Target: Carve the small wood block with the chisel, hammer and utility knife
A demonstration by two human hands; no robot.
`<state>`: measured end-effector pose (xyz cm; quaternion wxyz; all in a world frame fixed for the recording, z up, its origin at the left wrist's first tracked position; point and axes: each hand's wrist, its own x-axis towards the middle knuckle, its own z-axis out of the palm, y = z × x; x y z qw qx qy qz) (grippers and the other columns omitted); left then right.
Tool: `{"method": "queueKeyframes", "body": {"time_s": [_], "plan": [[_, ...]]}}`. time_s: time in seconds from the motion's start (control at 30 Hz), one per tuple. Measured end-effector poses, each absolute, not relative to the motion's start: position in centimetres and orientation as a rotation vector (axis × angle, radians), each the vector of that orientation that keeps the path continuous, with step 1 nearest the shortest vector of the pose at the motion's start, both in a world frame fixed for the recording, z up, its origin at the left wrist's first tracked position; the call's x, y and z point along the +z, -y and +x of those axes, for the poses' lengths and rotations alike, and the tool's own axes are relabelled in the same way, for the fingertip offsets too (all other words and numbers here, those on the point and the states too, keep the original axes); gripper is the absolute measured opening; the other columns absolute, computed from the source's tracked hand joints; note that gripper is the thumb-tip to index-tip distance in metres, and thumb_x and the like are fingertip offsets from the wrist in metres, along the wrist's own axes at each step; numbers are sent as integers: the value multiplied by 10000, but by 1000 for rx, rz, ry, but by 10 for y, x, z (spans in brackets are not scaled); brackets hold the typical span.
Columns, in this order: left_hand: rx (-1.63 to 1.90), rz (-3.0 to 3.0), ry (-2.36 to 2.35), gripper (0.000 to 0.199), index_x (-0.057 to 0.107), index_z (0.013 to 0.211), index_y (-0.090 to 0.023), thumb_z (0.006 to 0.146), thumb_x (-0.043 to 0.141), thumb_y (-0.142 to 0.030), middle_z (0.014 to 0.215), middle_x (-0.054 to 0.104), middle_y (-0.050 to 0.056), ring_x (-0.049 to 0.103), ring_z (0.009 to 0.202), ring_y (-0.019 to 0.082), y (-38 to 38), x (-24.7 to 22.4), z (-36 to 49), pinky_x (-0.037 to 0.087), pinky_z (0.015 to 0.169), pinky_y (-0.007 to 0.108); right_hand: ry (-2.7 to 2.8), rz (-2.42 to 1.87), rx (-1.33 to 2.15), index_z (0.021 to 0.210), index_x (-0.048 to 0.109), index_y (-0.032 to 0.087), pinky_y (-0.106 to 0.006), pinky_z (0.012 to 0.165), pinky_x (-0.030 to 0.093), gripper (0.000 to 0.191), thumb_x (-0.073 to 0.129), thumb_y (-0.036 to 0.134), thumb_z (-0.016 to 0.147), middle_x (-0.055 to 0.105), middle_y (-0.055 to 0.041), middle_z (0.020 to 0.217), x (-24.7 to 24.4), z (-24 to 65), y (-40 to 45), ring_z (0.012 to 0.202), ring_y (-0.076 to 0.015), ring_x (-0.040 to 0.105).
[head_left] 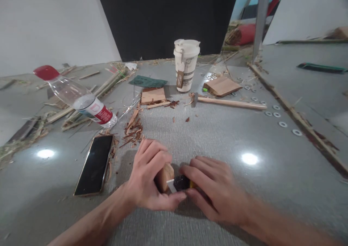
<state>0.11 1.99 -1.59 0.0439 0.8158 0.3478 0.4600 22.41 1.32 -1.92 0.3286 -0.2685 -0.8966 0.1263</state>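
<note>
A small block of wood (166, 177) with a rounded, pale cut end is gripped in my left hand (152, 179), its fingers wrapped over the far side. My right hand (214, 190) is closed around a utility knife (181, 183) with a black and yellow handle. The knife's short blade points left and meets the near right side of the wood. My left thumb reaches under the blade, close to the right hand's fingertips. Both hands are low over the grey textured surface (209, 133). My right fingers hide most of the knife handle.
Left of my hands lie a phone (94, 165) and a tilted plastic bottle (84, 103). Wood shavings (133, 128) are strewn ahead. Farther off are a board (153, 95), green sandpaper (148, 81), a paper cup (186, 66), a hammer (231, 103), another wood piece (222, 86) and several washers (282, 124).
</note>
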Motion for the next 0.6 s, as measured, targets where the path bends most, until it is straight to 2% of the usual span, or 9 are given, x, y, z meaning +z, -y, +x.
{"method": "queueKeyframes", "body": {"time_s": [0.23, 0.6], "plan": [[1301, 2531, -1038, 356, 557, 953, -227, 966, 635, -575, 840, 627, 23, 563, 772, 211, -21, -13, -2, 446, 706, 404, 2331, -690, 280, 1069, 654, 153, -339, 624, 406, 357, 371, 344, 1174, 628, -13, 790, -16, 225, -16, 686, -181, 541], [1261, 2531, -985, 345, 539, 935, -222, 989, 605, -557, 831, 611, 10, 546, 768, 194, -22, -10, -2, 444, 719, 399, 2356, -633, 361, 1112, 684, 123, -341, 640, 407, 459, 321, 391, 1197, 629, -26, 811, -18, 227, -18, 705, -183, 543]]}}
